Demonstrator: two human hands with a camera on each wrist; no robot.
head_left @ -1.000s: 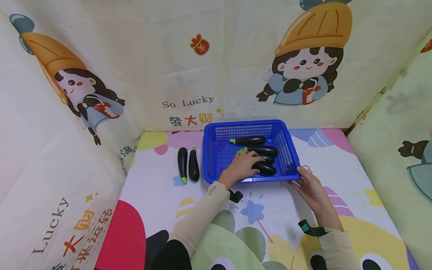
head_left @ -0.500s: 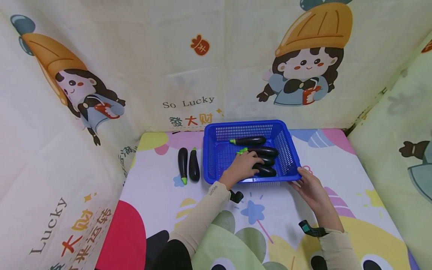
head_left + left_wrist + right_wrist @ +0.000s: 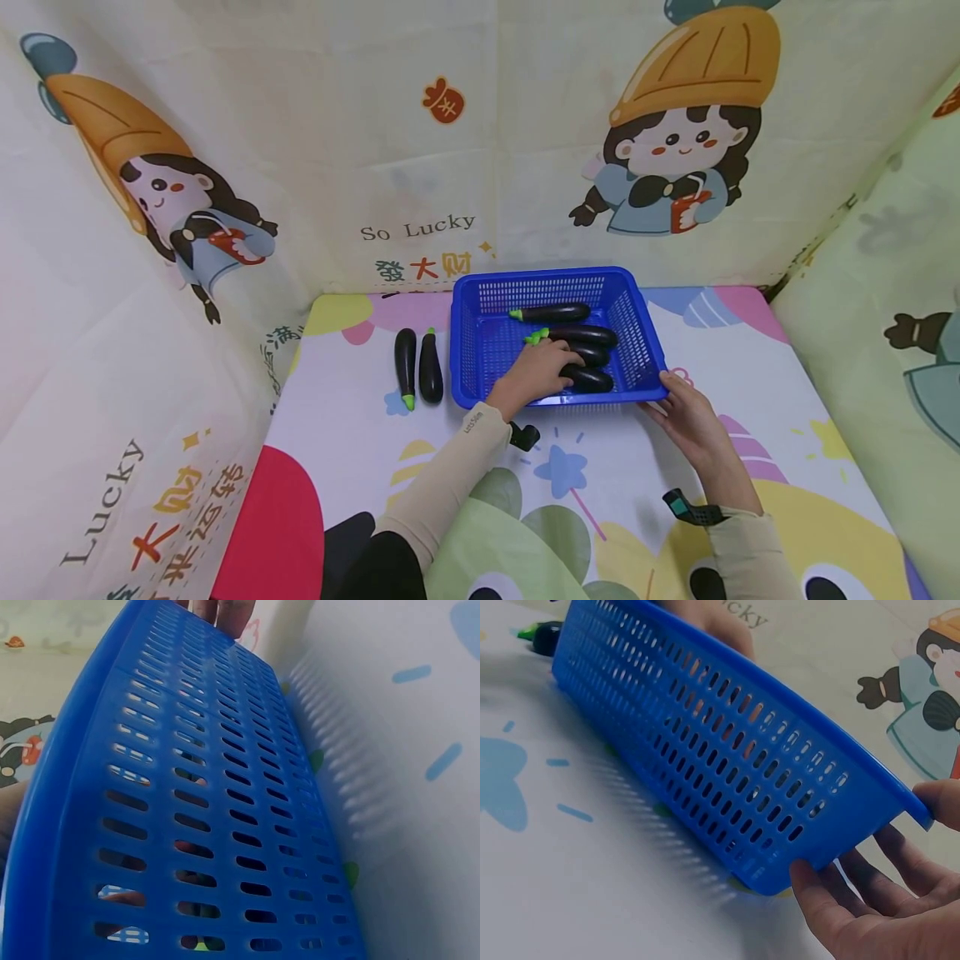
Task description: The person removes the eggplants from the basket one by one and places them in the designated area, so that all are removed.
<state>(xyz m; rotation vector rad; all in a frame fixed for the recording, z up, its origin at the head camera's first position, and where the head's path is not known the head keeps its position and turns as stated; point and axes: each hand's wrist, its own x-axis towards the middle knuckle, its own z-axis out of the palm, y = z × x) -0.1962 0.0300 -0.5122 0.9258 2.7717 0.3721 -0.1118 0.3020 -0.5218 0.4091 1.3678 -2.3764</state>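
A blue perforated plastic basket (image 3: 480, 387) stands on the table, holding several dark eggplants. My left hand (image 3: 536, 371) reaches over its near side, thumb and fingers around the stem end of the nearest eggplant (image 3: 592, 380). Another eggplant (image 3: 594, 356) lies just beyond, partly under my fingers. Farther back are an eggplant (image 3: 588, 335) with a green stem and one more eggplant (image 3: 553, 312) by the far wall. My right hand (image 3: 693, 417) grips the basket's near right corner. In the right wrist view, its thumb is on the rim and its fingers are below and against the outside.
Left of the basket, two eggplants lie side by side on the table, one eggplant (image 3: 405, 367) with its green stem toward me and one eggplant (image 3: 431, 367) pointing away. A printed cloth (image 3: 337, 467) covers the table. Patterned curtains (image 3: 322, 167) enclose the back and both sides.
The nearest eggplant has shifted very slightly under my left hand. My right hand keeps its grip on the corner, and the basket has not moved.
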